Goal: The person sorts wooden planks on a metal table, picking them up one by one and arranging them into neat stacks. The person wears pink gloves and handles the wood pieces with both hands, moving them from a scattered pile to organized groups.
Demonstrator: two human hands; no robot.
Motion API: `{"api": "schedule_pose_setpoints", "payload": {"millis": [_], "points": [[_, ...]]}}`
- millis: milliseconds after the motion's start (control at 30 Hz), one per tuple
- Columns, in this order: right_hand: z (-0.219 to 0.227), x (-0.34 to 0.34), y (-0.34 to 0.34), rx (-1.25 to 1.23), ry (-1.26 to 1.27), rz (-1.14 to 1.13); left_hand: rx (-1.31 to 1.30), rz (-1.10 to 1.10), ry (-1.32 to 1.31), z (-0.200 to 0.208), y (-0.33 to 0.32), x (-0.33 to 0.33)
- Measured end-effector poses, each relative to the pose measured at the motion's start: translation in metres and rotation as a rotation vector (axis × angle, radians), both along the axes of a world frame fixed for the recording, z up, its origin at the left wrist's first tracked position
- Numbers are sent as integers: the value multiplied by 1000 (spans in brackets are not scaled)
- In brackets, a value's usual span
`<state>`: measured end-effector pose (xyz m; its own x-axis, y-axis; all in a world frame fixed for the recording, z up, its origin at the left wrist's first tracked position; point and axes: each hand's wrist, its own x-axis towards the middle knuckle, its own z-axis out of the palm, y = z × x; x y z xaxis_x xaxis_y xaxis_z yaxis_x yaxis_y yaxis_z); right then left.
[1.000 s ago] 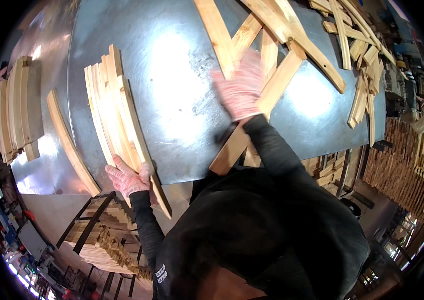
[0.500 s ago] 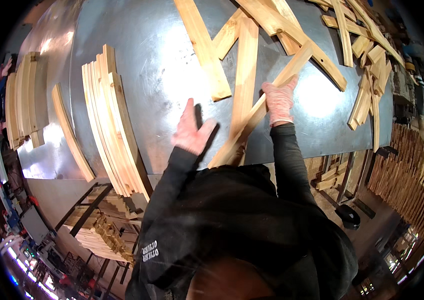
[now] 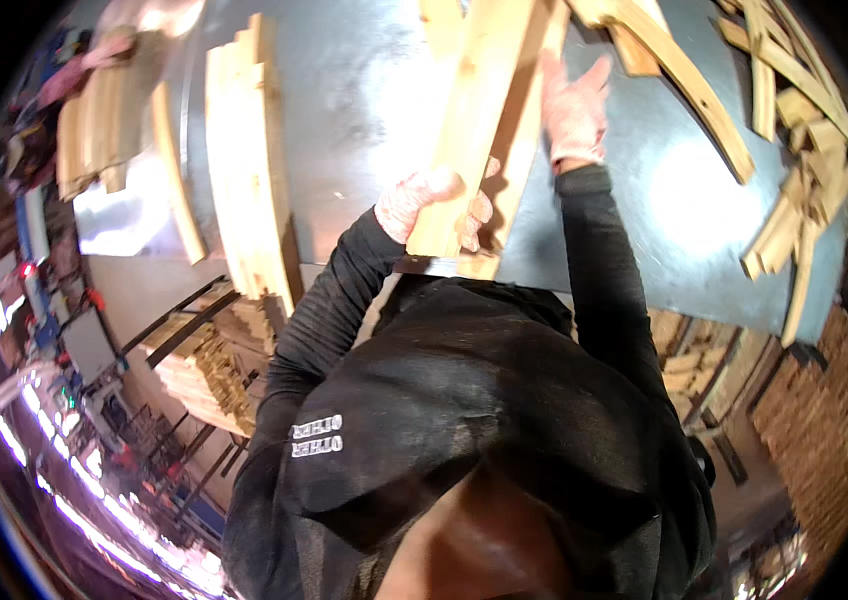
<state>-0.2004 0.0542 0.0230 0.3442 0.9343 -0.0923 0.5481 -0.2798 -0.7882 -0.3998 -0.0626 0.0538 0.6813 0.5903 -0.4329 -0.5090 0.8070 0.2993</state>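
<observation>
At upper centre the left hand [image 3: 406, 204] grips a board [image 3: 479, 105], seemingly lifting; steadying it would need the spread-fingered right hand [image 3: 576, 115].

A shiny metal tabletop [image 3: 339, 130] bears a row of wooden slats [image 3: 242, 160], a lone slat [image 3: 177, 178] near it and a jumbled heap [image 3: 816, 185]
</observation>
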Motion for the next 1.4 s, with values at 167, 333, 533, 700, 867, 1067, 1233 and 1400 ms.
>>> {"api": "schedule_pose_setpoints", "payload": {"millis": [167, 333, 533, 700, 867, 1067, 1233, 1400], "points": [[-77, -27, -26, -125, -511, 261, -19, 171, -323, -10, 2, -40], [-54, 7, -18, -170, -368, 218, 25, 535, 422, -22, -29, -73], [-4, 45, -54, -131, -153, 450, 373, 695, 845, -14, -49, -119], [22, -38, -2, -142, -280, 465, 424, 678, 1562, -16, -58, -246], [-6, -137, 53, -238, -552, 371, 556, 365, 2263, -20, -85, -418], [-13, -188, 41, -371, -751, 284, 1, 15, 2194, -94, -132, -520], [-22, -162, 51, -431, -733, 243, -299, -251, 2141, -29, -78, -467], [-15, -139, 10, -477, 95, 400, -103, 48, 2077, -33, -89, -447]]}}
